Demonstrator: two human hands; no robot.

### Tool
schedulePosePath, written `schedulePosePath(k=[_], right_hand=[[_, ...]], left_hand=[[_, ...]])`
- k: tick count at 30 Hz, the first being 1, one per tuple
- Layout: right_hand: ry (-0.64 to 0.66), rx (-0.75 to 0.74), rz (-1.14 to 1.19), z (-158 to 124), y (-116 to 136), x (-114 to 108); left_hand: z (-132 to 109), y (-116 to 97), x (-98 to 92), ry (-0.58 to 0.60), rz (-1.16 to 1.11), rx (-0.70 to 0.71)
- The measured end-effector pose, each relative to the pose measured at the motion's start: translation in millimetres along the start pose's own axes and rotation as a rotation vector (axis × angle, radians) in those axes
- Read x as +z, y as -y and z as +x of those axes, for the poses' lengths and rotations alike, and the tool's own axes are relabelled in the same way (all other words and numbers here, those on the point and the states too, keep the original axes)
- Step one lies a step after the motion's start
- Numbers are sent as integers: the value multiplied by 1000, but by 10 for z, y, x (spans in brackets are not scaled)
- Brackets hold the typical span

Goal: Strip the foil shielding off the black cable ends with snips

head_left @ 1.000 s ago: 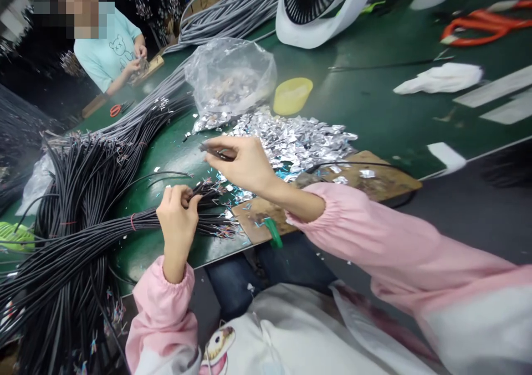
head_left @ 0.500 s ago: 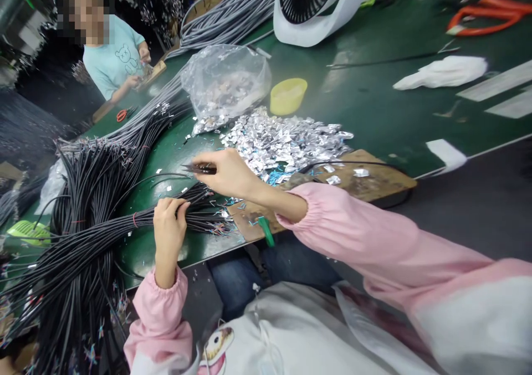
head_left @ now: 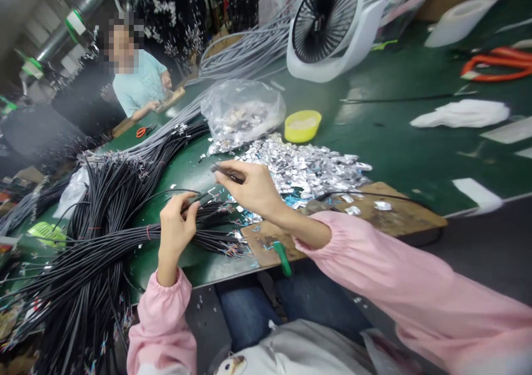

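Note:
My left hand [head_left: 178,222] is closed over a black cable [head_left: 201,196], pinched between thumb and fingers. Below and behind it runs a tied bundle of black cables [head_left: 120,243], whose stripped ends with coloured wires [head_left: 233,247] fan out to the right. My right hand [head_left: 255,189] is closed around a dark, slim pointed tool [head_left: 233,174], which looks like tweezers. Its tip points left, a little above the left hand and apart from it. A pile of silver foil scraps [head_left: 307,164] lies just beyond the right hand.
A wooden board [head_left: 386,211] with a green clamp [head_left: 282,257] sits at the table's near edge. Farther back are a plastic bag of scraps [head_left: 245,114], a yellow bowl [head_left: 302,127], a white fan [head_left: 332,31] and orange-handled scissors [head_left: 494,65]. A co-worker [head_left: 139,84] sits across the table.
The view has shifted, so the scene sits lower and farther right. My left fingers have lifted off the bundle with a cable between them. The right hand keeps its tool.

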State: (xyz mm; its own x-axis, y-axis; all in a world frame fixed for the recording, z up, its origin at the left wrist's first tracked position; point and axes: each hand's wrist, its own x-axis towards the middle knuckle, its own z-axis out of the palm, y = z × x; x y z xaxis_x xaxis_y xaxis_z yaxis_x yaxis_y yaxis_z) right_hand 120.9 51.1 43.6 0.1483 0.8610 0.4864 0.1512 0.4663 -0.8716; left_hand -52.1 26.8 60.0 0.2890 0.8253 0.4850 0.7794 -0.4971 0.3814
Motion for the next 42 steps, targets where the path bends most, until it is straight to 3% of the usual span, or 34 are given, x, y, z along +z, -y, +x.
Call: schedulePosePath(k=[3, 6, 13, 21, 32, 42], right_hand=[[56, 20, 3, -19, -8, 17], [116, 21, 2, -45, -3, 31], [157, 39, 15, -101, -14, 66], [167, 169, 20, -122, -10, 72], [169, 190, 22, -122, 2, 63], [102, 44, -48, -157, -2, 22]], left_hand=[[146, 4, 17, -16, -114, 39], [206, 0, 103, -113, -173, 58], [24, -69, 312, -324, -72, 119], [-54, -59, 377, -329, -8, 217], [-45, -108, 413, -411, -32, 150], [-26, -136, 390, -416, -140, 50]])
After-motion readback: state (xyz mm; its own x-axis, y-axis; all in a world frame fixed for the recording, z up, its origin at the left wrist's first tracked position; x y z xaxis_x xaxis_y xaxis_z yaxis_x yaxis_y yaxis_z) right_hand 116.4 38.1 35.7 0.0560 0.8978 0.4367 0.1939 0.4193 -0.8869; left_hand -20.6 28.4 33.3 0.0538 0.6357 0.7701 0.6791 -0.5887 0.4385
